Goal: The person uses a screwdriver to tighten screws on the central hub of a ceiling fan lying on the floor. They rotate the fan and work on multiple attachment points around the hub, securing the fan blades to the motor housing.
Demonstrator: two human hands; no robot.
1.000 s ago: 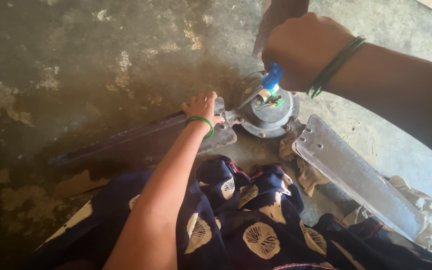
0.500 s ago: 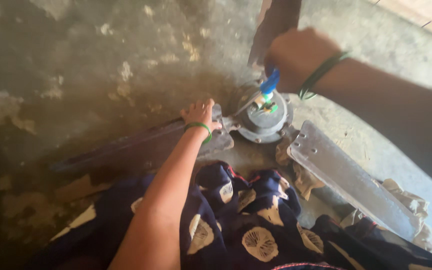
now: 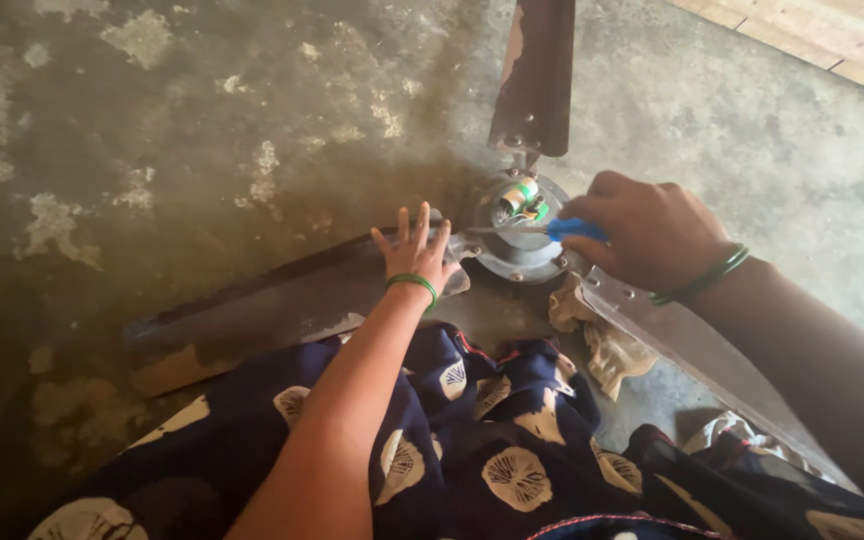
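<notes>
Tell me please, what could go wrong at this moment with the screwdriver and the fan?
The screwdriver in the right hand points toward the left hand, which presses the fan blade; a slip could stab those fingers. The tip works beside the exposed windings in the motor hub and might scratch them.

Nothing to call here in the way of packages, labels, signs or screens: no box, no wrapper, no sticker, no display anywhere on the floor in this view.
</notes>
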